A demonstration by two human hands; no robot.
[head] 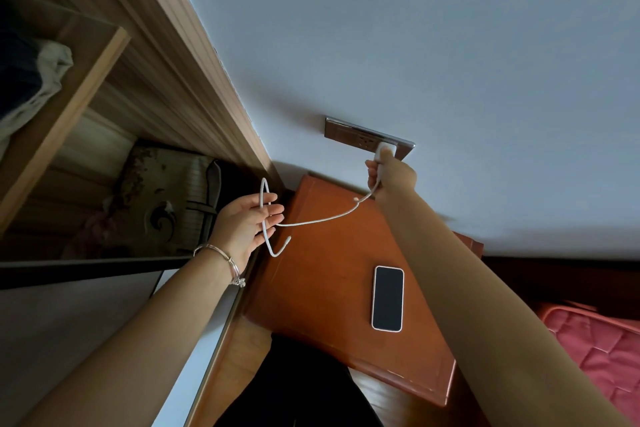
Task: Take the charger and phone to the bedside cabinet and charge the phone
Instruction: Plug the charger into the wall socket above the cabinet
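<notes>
A white-edged phone lies screen up on the orange-brown bedside cabinet, untouched. My right hand grips the white charger plug and presses it against the metal wall socket plate above the cabinet. From the plug a white cable runs left to my left hand, which holds a loop of it above the cabinet's left edge. The cable's free end dangles below that hand, not plugged into the phone.
An open wardrobe with a shelf, clothes and bags stands to the left, its sliding door near my left forearm. A red quilted bed lies to the right. The pale wall is behind the cabinet.
</notes>
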